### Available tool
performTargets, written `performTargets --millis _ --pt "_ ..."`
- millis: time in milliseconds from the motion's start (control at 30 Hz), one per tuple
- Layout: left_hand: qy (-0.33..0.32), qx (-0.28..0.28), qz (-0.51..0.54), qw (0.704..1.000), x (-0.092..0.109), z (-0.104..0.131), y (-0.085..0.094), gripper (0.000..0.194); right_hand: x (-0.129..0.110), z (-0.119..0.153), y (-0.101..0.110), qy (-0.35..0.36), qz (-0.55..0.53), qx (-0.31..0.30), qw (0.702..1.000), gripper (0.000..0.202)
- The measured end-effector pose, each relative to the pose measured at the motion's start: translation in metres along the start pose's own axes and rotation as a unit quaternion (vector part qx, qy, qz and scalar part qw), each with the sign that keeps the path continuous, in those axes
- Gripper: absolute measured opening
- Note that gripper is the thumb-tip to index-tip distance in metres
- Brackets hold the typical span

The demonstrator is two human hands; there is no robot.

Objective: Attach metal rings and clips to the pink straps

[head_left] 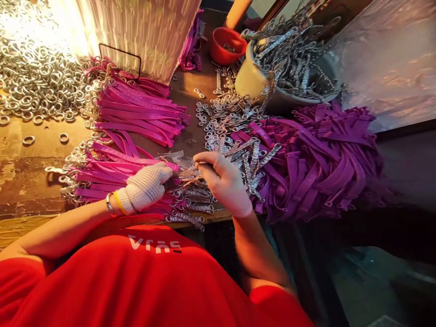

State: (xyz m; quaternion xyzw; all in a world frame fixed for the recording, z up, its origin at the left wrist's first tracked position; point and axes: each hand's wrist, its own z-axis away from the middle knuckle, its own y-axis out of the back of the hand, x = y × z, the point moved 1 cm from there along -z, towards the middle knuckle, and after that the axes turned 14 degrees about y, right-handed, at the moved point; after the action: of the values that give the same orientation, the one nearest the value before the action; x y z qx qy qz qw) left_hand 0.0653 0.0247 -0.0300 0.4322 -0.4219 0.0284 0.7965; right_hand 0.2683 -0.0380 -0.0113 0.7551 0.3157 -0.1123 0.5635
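Has loose rings (pixel 44 75) heaped far left and sorted straps (pixel 146 111) laid side by side, probably to align their ends. Appears to pinch a purple strap (pixel 175 167) in the gloved left hand (pixel 145 187), presumably for steadiness, with its tip at the fingertips, beside metal chains (pixel 188 175). Curls the right hand (pixel 225 181) around a slim dark piece (pixel 204 163), too blurred to identify, left of the piled straps (pixel 316 159).

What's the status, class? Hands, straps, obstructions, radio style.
Left hand: gloved, closed on pink straps. Right hand: curled shut, contents unclear. Metal links: crowded close beside right hand.
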Motion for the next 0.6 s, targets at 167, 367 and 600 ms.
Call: performTargets --millis 167,367,600 --pt "0.004 -0.008 0.119 0.993 -0.006 0.011 0.013 0.018 -0.053 0.019 -0.010 0.040 0.021 -0.060 0.997 0.048" --pt "0.038 0.025 0.154 0.987 -0.013 0.028 0.006 0.021 -0.063 0.011 -0.025 0.078 0.110 -0.077 0.988 0.051" --pt "0.023 -0.004 0.214 0.976 -0.008 0.047 0.012 0.026 -0.059 -0.004 -0.022 0.066 -0.092 -0.167 0.979 0.037"
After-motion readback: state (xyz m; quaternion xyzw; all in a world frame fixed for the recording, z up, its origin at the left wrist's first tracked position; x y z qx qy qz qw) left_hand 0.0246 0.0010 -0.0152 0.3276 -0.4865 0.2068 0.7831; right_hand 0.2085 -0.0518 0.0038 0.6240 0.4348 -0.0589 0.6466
